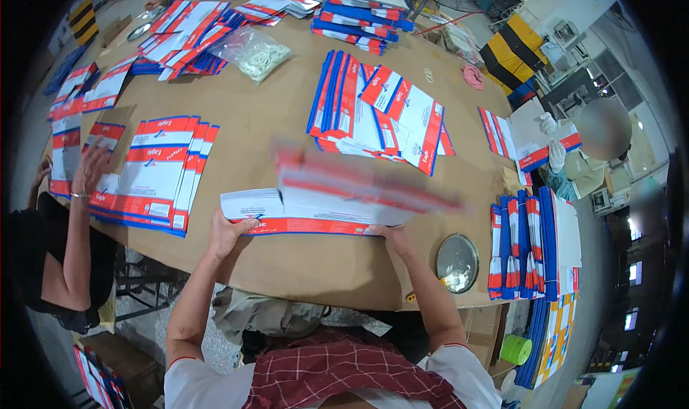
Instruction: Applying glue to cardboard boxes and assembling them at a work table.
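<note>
In front of me a stack of red, white and blue printed packaging sheets (pixel 316 224) stands on its long edge on the table. My left hand (pixel 228 234) grips its left end, thumb on the near face and fingers hidden behind. At the right end, my right hand (pixel 397 239) is closed on the same stack, its fingers mostly hidden. A motion-blurred printed sheet (pixel 344 183) sticks up behind the stack, tilted down to the right. What supports it cannot be made out. Beyond it lies a fanned pile of similar sheets (pixel 413 118).
Around the brown table (pixel 251 129) are another pile (pixel 154 172), a plastic bag of pale bands (pixel 262 57), a round metal dish (pixel 457 263) and upright bundles (pixel 527 244). A co-worker's hand (pixel 93 166) is at left; a gloved person (pixel 556 154) handles sheets at right.
</note>
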The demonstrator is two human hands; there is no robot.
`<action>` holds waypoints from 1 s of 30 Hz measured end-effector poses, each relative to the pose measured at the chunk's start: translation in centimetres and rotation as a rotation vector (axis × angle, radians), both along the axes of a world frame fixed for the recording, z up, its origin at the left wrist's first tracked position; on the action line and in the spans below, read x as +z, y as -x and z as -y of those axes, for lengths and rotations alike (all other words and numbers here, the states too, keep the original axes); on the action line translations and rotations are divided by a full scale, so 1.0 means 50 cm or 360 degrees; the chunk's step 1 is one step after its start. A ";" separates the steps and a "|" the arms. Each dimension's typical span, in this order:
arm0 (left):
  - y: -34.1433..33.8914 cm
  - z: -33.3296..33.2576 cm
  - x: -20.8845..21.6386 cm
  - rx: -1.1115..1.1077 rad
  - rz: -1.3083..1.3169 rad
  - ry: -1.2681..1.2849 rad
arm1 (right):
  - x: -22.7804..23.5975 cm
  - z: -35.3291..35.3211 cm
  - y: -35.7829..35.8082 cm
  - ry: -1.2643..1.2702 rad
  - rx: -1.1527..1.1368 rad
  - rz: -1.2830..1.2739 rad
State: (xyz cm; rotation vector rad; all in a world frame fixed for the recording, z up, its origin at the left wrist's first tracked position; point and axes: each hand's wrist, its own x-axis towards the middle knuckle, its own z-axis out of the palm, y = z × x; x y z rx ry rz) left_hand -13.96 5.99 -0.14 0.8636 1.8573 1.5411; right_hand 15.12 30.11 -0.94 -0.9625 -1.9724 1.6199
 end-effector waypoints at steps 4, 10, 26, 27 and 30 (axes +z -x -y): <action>-0.025 -0.184 0.090 -0.0191 0.0151 -0.0275 | 0.092 -0.122 -0.066 0.0002 -0.0419 0.0018; -0.054 -0.523 0.152 -0.0342 0.0243 -0.0147 | 0.163 -0.424 -0.093 0.0268 -0.0562 -0.0113; -0.150 -0.689 0.020 -0.0914 -0.2335 -0.0045 | 0.162 -0.345 -0.193 -0.1445 -0.0792 0.0694; -0.150 -0.672 0.042 -0.0944 -0.2313 -0.0039 | 0.207 -0.257 -0.214 -0.1305 -0.0761 0.0662; -0.138 -0.609 0.091 -0.0779 -0.2464 -0.0293 | 0.214 -0.061 -0.305 -0.1446 -0.0692 0.0621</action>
